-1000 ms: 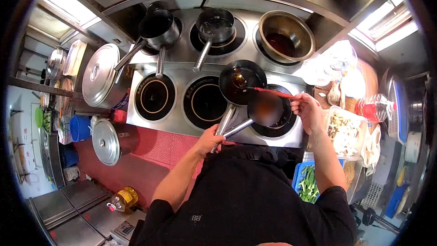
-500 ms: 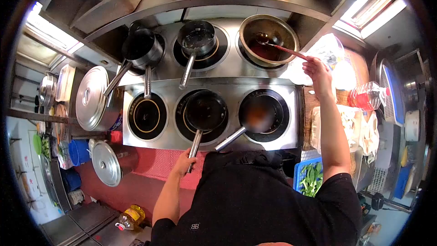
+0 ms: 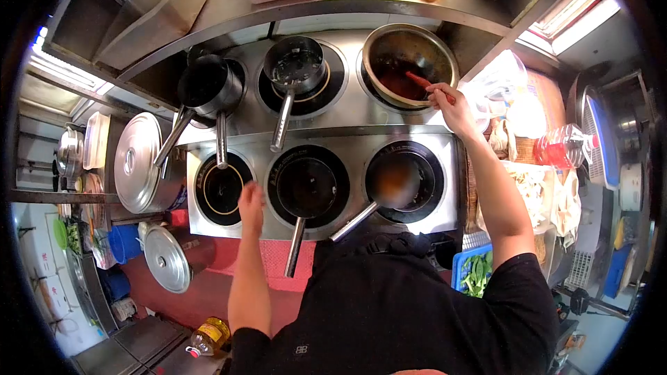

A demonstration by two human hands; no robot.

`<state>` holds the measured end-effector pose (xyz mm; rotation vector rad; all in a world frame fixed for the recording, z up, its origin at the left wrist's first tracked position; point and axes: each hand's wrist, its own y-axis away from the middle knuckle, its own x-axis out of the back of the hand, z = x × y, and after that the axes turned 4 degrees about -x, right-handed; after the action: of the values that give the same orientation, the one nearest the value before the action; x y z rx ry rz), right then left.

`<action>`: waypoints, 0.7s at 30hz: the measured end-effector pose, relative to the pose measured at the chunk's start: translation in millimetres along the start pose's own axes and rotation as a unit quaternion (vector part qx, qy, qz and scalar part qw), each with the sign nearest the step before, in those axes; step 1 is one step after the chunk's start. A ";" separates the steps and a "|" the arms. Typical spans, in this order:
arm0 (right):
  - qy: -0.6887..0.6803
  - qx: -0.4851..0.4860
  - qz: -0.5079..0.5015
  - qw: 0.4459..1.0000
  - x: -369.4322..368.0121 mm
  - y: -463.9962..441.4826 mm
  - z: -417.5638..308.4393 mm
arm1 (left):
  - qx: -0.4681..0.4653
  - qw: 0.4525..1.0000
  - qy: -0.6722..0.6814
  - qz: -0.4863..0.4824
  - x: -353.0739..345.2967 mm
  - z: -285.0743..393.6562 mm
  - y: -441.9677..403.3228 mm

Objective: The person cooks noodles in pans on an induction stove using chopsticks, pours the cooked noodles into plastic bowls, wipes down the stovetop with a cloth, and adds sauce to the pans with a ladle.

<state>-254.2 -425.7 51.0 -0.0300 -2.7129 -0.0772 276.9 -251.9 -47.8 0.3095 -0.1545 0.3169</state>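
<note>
My right hand (image 3: 448,104) is closed around the red handle of a ladle (image 3: 419,80). The ladle's lower end dips into dark reddish liquid inside a wide metal bowl (image 3: 445,45) on the back right burner, so its head is hidden. My left hand (image 3: 251,205) is off the pans, slightly blurred, its fingers extended and nothing in them. It hovers by the right edge of the front left burner (image 3: 221,187). Beside it, a dark frying pan (image 3: 308,184) rests on the front middle burner, handle toward me. Another frying pan (image 3: 394,182) with orange-brown contents sits on the front right burner.
Saucepans (image 3: 297,62) stand on the back burners, handles forward. A large lidded pot (image 3: 139,160) is at the left, with a smaller lidded pot (image 3: 167,253) below. At the right are a bottle of red liquid (image 3: 559,147) and a blue basket of greens (image 3: 476,274).
My left hand has let go of the middle pan's handle and moved up and left. My right hand has moved left and slightly down with the ladle, whose head has sunk from sight.
</note>
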 end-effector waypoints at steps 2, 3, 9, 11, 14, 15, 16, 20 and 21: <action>-0.073 -0.019 -0.048 0.996 3.3 6.2 -3.8 | 0.046 0.994 0.101 -0.008 -25.9 59.0 -32.9; -0.073 -0.020 -0.050 0.996 5.9 9.9 -4.0 | 0.067 0.991 0.114 -0.037 -36.6 74.6 -48.0; -0.205 -0.127 0.003 0.971 28.4 31.1 -13.1 | 0.240 0.950 0.116 -0.161 -92.9 130.4 -97.7; -0.212 -0.123 0.004 0.969 36.8 37.8 -16.1 | 0.251 0.946 0.092 -0.182 -97.5 111.0 -119.5; -0.223 -0.117 0.003 0.968 49.1 45.6 -18.2 | 0.251 0.952 0.048 -0.166 -111.8 103.3 -114.8; -0.231 -0.110 0.011 0.967 50.0 48.7 -22.0 | 0.225 0.959 0.055 -0.163 -114.6 104.4 -107.8; -0.239 -0.103 0.021 0.965 52.3 51.9 -23.0 | 0.198 0.965 0.063 -0.161 -117.5 105.3 -99.4; -0.229 -0.077 0.015 0.970 58.6 54.6 -21.1 | 0.178 0.973 0.071 -0.129 -124.6 101.8 -36.6; -0.234 -0.083 0.021 0.968 59.4 54.5 -19.9 | 0.182 0.971 0.090 -0.129 -125.1 97.7 -20.9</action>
<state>-298.2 -372.0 96.4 -0.1747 -3.1684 -0.3231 156.5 -337.4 13.8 0.6548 0.1250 0.1112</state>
